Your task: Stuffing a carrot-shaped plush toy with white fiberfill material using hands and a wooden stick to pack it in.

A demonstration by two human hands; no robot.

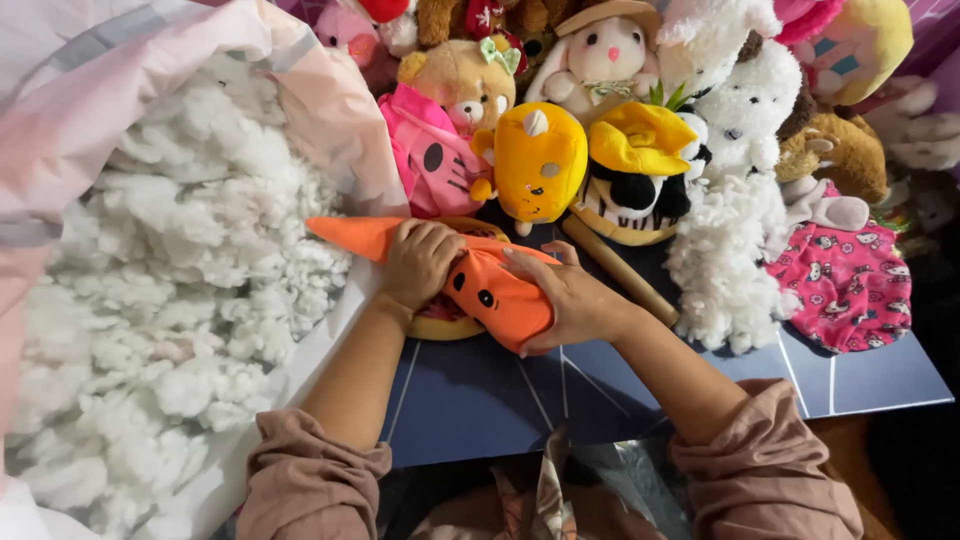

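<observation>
Orange carrot plush (470,278) lies on the dark blue table (480,400), just right of the bag of white stuffing (170,290). Its long axis runs from the pointed tip beside the stuffing down-right to the wide, face-printed end. Left hand (420,262) sits curled over the plush's middle, fingers closed on the fabric. Right hand (570,300) cups the wide end, fingers wrapped around it. Both hands touch the plush; the left is nearer the tip

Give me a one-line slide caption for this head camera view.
Both hands, left hand and right hand, press an orange carrot plush beside white stuffing.
</observation>
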